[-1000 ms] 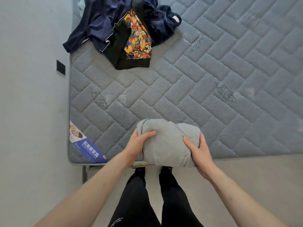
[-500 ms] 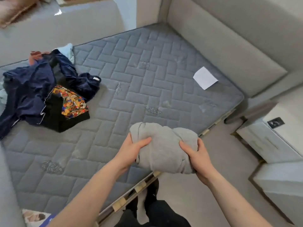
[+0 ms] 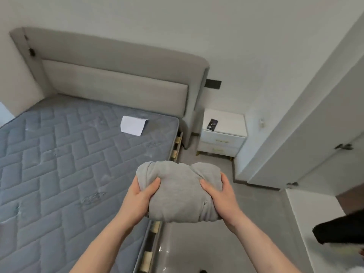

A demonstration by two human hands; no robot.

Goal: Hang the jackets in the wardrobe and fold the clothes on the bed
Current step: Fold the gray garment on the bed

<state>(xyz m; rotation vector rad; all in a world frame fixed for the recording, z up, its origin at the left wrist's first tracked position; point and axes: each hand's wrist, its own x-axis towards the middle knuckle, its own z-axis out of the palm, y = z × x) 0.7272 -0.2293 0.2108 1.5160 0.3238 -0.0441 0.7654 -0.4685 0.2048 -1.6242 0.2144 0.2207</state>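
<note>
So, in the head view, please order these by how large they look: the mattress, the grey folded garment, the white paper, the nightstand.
1. mattress
2. grey folded garment, though it is nearest the camera
3. nightstand
4. white paper

You see your left hand (image 3: 137, 200) bare | right hand (image 3: 221, 198) bare | forearms unsleeved | no rings or watch showing

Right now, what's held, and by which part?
A folded grey garment, carried between both hands: the left hand grips its left end, the right hand its right end, thumbs on top, off the mattress.
</note>
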